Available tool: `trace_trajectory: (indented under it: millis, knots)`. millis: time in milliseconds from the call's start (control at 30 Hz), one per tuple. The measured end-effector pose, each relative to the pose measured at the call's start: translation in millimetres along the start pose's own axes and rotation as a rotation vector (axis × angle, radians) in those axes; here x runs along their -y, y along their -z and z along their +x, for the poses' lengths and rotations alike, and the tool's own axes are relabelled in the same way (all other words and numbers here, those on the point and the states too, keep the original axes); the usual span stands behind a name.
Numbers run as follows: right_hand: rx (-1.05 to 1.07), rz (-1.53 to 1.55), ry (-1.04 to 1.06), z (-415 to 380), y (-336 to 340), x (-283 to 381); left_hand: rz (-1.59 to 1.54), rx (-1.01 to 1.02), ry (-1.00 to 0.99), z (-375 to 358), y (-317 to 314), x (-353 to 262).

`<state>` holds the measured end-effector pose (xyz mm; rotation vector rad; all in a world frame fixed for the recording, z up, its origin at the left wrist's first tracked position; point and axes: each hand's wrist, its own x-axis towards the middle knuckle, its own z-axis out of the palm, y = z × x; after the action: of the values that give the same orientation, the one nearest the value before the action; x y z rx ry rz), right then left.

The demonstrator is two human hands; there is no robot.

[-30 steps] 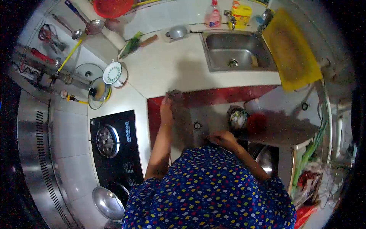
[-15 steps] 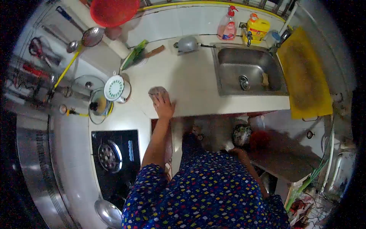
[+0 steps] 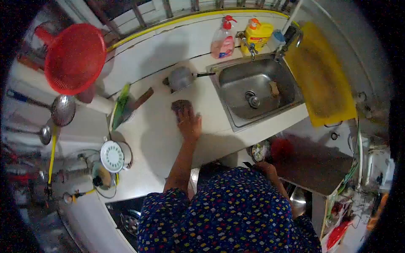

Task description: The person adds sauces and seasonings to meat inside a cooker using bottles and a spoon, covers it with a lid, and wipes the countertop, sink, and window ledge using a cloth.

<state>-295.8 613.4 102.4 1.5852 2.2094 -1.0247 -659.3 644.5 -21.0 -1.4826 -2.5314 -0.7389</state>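
Note:
My left hand (image 3: 190, 124) lies on the white counter (image 3: 154, 145), its fingers over a bunched brown-grey rag (image 3: 181, 105) pressed to the surface. A grey rounded pot-like thing (image 3: 180, 79) with a dark handle stands just beyond it. Low beside my body, my right hand (image 3: 265, 168) is partly closed. A small dark piece (image 3: 247, 165) sticks out by its fingers; what it is I cannot make out.
A steel sink (image 3: 236, 90) is at right, with a pink soap bottle (image 3: 223, 40) and a yellow jug (image 3: 256, 37) behind. A knife (image 3: 143, 98) lies by green leaves (image 3: 121, 105). A lidded white pot (image 3: 113, 157) stands left, beneath a hanging red colander (image 3: 76, 59).
My view has turned and shifted toward the sink. My left hand and the rag have moved farther in over the counter, nearer the grey pot-like thing. My right hand stays low by my body.

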Motion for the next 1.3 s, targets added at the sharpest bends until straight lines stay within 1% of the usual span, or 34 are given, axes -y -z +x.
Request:
trace_trajectory:
  millis: [33,100,133,200,233,300,333,400,433,467,533,567,633,667,733,767,833,867,900,933,967,1000,1033,1067,1100,1133,1167,1233,1267,1300]
  knots:
    - [-0.01,0.004,-0.018,3.9,-4.1,-11.0,-0.014,0.006,-0.014,5.6,-14.0,-6.7]
    - [-0.051,-0.172,0.181,17.1,-19.3,-47.4,-0.026,-0.043,-0.013,32.3,-30.3,-20.5]
    - [-0.061,-0.168,0.165,17.1,-22.8,-53.2,-0.038,-0.039,-0.029,46.1,-38.2,-24.2]
    - [-0.101,-0.05,0.162,12.7,-27.4,-60.4,-0.138,0.062,-0.085,72.7,-52.8,-31.6]
    - [-0.105,-0.044,0.143,10.9,-30.6,-62.2,-0.148,0.074,-0.097,83.2,-58.7,-35.5]
    - [-0.104,0.131,0.034,5.4,-35.0,-59.2,-0.06,-0.093,-0.266,102.4,-69.0,-43.6]
    - [-0.108,0.139,0.013,0.0,-35.7,-55.2,-0.134,-0.044,-0.253,108.9,-90.9,-43.1]
    - [-0.158,0.006,0.046,-10.6,-26.3,-40.8,-0.149,0.03,-0.257,121.0,-92.5,-51.0]
    - [-0.156,0.014,0.023,-11.3,-33.1,-48.5,-0.158,0.092,-0.25,123.1,-93.8,-53.8]
    - [-0.2,0.203,0.117,-10.4,-46.5,-61.3,-0.176,0.064,-0.234,121.5,-95.5,-55.8]
    - [-0.235,0.091,0.342,-17.5,-23.1,-31.3,-0.226,0.113,-0.274,103.4,-91.3,-59.3]
    - [-0.237,0.101,0.321,-13.1,-25.9,-28.9,-0.266,0.134,-0.302,95.2,-85.9,-62.3]
    - [-0.163,0.003,0.159,-1.8,-31.7,-29.3,-0.225,0.155,-0.331,59.7,-67.5,-76.1]
    - [-0.168,0.007,0.15,5.8,-31.6,-25.3,-0.232,0.182,-0.337,37.8,-59.9,-84.0]
    - [-0.219,-0.022,0.069,22.0,-32.8,-14.4,-0.288,0.228,-0.369,-2.1,-34.4,-98.0]
    - [-0.219,-0.017,0.067,31.0,-31.5,-6.1,-0.337,0.245,-0.393,-17.2,-18.3,-103.5]
    - [-0.439,0.114,0.212,50.6,-26.7,14.6,-0.371,0.214,-0.433,-51.1,-12.2,-109.4]
    - [-0.442,0.116,0.214,62.1,-27.6,24.5,-0.41,0.183,-0.47,-61.4,-14.2,-108.4]
    - [-0.507,0.062,0.279,73.2,-29.0,34.4,-0.408,0.181,-0.474,-68.3,-21.5,-105.0]
    - [-0.573,0.006,0.341,83.5,-30.7,43.7,-0.5,0.205,-0.453,-73.8,-29.4,-102.1]
    - [-0.58,0.007,0.338,97.8,-37.3,49.1,-0.594,0.229,-0.433,-76.9,-34.6,-100.0]
    - [-0.531,0.146,0.309,112.7,-45.0,54.4,-0.838,0.445,-0.227,-74.2,-32.2,-97.7]
    - [-0.508,0.215,0.293,118.1,-51.4,55.4,-0.841,0.448,-0.234,-70.7,-28.9,-89.7]
    - [-0.486,0.285,0.276,122.1,-55.2,60.0,-1.191,0.62,-0.064,-60.5,-17.2,-78.7]
    - [-0.554,0.035,0.404,119.4,-53.3,69.1,-1.531,0.788,0.126,-53.8,-11.0,-68.2]
    - [-0.613,-0.219,0.53,118.5,-51.7,75.2,-1.587,0.839,0.195,-55.7,-19.6,-58.7]
    - [-0.616,-0.219,0.531,120.8,-49.7,75.7,-1.587,0.838,0.192,-62.0,-30.6,-50.1]
    - [-0.362,-0.212,0.352,124.4,-43.8,72.8,-1.274,0.707,-0.233,-72.8,-46.5,-37.7]
    - [-0.361,-0.211,0.351,120.3,-41.3,70.0,-1.274,0.708,-0.232,-66.7,-33.7,-41.6]
    - [-0.342,-0.195,0.346,114.5,-37.1,66.6,-1.291,0.868,-0.196,-52.9,-8.4,-49.2]
